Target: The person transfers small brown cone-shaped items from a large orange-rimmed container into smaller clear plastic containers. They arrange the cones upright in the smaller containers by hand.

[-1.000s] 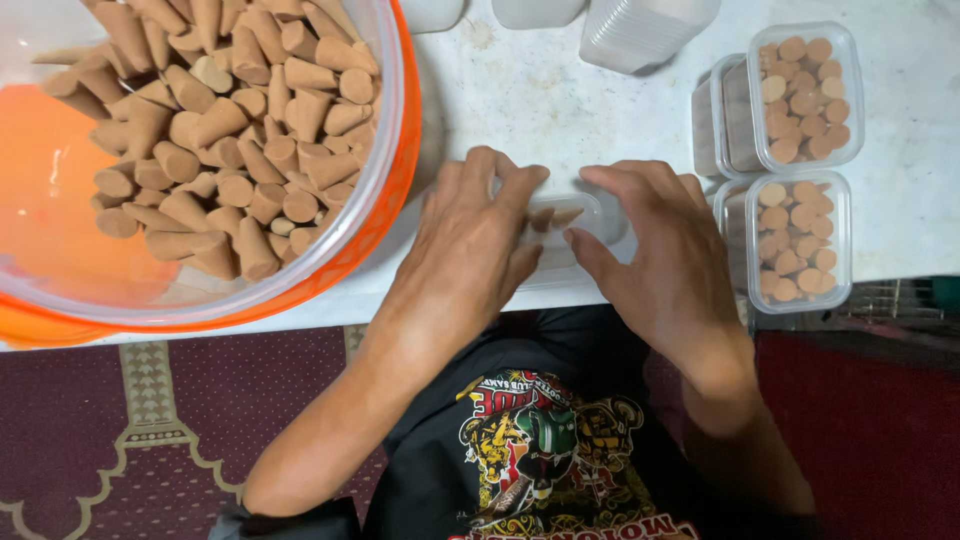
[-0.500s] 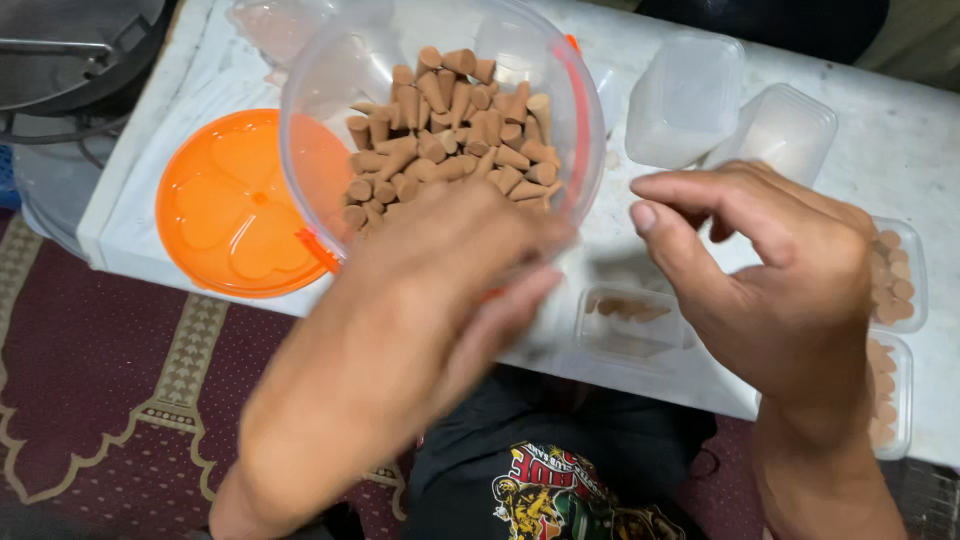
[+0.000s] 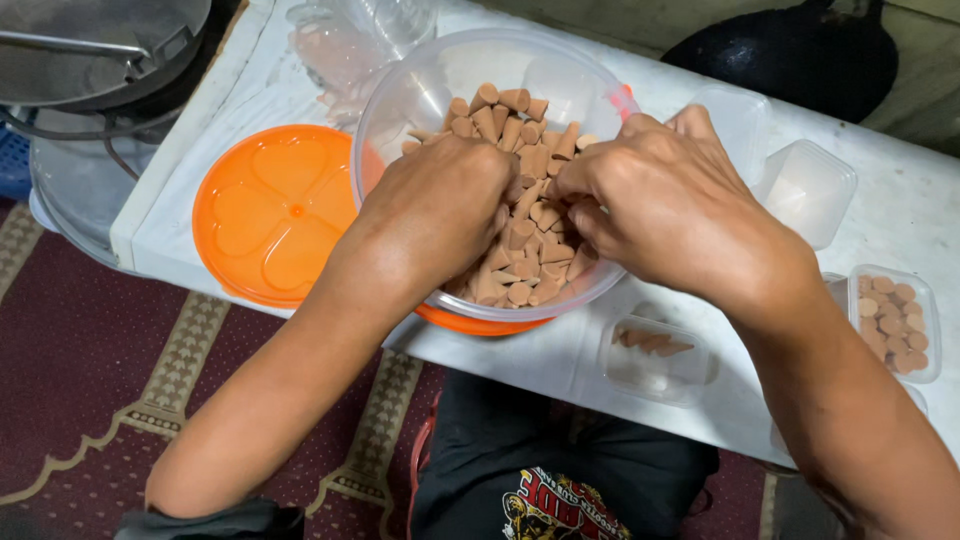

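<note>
At the far left a metal pan (image 3: pixel 90 45) and a round tray (image 3: pixel 60 200) are seen past the table (image 3: pixel 900 200) edge. Next to them an orange lid (image 3: pixel 270 215) lies flat on the white top, partly tucked under the clear bowl (image 3: pixel 400 110). The bowl is heaped with tan cones (image 3: pixel 525 250) and stands near the front edge of the table.

The left hand (image 3: pixel 440 205) is dug into the heap with fingers curled down among the cones; whether any are pinched cannot be told, as the fingertips are buried. The right hand (image 3: pixel 665 215) is reached in from the other side, its fingers bent together over the cones, and its hold is likewise hidden.

It is judged that the bowl could be tipped or pushed off the front edge, since both hands press into it and part of it rests on the lid. Cones could also be spilled over the low rim or crushed under the fingers.

To the right, a small clear box (image 3: pixel 655 360) with a few cones lies in front, near the edge. Two empty clear tubs (image 3: pixel 810 190) are stacked behind the right hand. At the far right a filled box (image 3: pixel 895 320) of cones is set upright, its round ends showing. No labels can be made out on any container.
</note>
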